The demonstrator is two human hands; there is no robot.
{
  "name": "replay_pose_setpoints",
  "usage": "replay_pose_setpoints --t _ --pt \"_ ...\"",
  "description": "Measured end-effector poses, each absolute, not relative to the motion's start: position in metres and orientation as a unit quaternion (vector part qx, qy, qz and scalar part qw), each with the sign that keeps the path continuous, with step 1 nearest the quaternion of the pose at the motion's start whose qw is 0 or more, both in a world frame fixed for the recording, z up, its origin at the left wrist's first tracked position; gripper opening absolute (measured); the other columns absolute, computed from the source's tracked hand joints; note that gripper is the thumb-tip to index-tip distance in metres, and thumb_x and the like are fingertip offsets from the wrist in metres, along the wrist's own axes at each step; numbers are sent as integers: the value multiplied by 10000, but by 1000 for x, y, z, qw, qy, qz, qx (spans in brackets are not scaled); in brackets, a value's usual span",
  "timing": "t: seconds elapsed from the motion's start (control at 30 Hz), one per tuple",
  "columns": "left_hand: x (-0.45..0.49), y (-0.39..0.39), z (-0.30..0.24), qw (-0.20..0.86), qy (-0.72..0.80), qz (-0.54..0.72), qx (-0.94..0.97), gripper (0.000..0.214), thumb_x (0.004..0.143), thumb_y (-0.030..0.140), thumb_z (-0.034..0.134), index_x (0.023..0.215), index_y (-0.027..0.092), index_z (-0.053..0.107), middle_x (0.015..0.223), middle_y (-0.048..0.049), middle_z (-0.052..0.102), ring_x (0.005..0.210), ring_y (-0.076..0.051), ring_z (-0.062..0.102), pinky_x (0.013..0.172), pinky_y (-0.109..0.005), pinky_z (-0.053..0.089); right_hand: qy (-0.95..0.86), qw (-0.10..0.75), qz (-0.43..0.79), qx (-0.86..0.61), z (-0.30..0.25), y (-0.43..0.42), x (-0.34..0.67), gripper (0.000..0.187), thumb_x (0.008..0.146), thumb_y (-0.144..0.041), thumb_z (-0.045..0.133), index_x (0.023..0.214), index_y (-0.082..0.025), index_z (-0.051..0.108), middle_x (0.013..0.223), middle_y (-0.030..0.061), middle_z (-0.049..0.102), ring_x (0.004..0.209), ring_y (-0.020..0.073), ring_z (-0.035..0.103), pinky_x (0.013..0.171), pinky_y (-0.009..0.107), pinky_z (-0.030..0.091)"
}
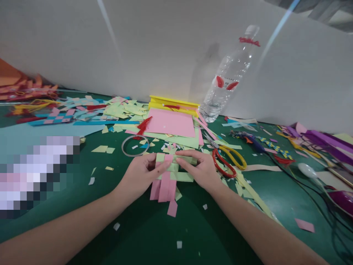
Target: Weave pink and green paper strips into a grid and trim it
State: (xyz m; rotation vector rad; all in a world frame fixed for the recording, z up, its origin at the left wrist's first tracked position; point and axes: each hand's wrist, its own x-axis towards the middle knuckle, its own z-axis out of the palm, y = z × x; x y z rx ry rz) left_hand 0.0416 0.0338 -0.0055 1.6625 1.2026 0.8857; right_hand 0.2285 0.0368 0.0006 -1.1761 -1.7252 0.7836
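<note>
A small weave of pink and pale green paper strips (167, 184) is held just above the green table, its loose pink ends pointing toward me. My left hand (146, 167) grips its left edge, thumb on top and fingers underneath. From the other side, my right hand (197, 167) pinches a pale green strip at the upper right of the weave, thumb and forefinger close together. A roll of clear tape (135, 137) lies beyond my left hand. Scissors (230, 156) with red and yellow handles rest past my right hand.
Pink paper sheets (171, 122) lie before a yellow folded piece (157, 102). A clear plastic bottle (228, 75) leans against the white wall. Paper scraps (124, 107) cover the back left. At right are a corded tool (257, 145) and a white spoon-like item (307, 170).
</note>
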Motion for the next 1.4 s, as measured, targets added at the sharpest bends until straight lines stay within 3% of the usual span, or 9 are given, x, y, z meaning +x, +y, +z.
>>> replay_pose_setpoints --t 0.1,0.2,0.33,0.43,0.57,0.83,1.23,1.4 --pt "41 34 -6 394 508 350 681 373 783 469 550 583 177 430 517 69 310 464 -82 305 437 -206 231 -698 445 310 -468 0 37 228 138 759 -316 656 861 -256 728 902 8 733 845 182 678 762 311 548" --pt "42 35 -5 384 509 353 685 412 784 476 542 550 187 364 512 74 260 458 -76 261 431 -206 200 -700 447 304 -467 -1 38 228 133 763 -313 652 857 -257 728 894 8 734 840 178 679 756 308 551" --pt "43 35 -3 406 493 355 682 351 794 471 538 615 175 477 528 59 354 471 -86 333 437 -203 250 -700 448 301 -468 -2 38 228 130 765 -306 651 852 -247 727 884 12 734 833 169 678 748 292 549" --pt "43 35 -2 425 490 354 674 290 803 451 542 865 173 600 522 59 415 458 -96 358 425 -202 256 -702 446 300 -467 -1 39 228 126 770 -288 642 845 -232 726 868 16 735 813 162 678 728 274 547" --pt "43 33 0 426 499 360 663 385 812 442 551 1108 195 556 447 94 363 410 -90 299 402 -194 208 -704 436 300 -474 1 38 228 127 778 -274 620 827 -219 723 850 20 734 789 163 678 704 273 547" --pt "41 33 -1 416 500 349 675 314 819 469 543 955 190 592 493 43 533 447 -109 407 427 -201 266 -703 425 296 -488 1 39 228 124 766 -272 620 806 -216 722 828 23 734 763 167 678 690 286 551" --pt "41 33 -4 420 495 361 670 312 808 460 573 974 210 655 537 31 553 459 -104 396 426 -201 278 -698 451 301 -468 2 38 226 107 735 -243 657 819 -199 707 811 25 719 757 148 665 697 264 553" --pt "42 34 -5 416 486 362 677 305 794 456 590 955 211 675 536 33 541 457 -98 374 423 -199 270 -691 435 342 -464 3 37 225 93 705 -291 697 732 -203 709 749 22 717 703 153 667 670 276 558"
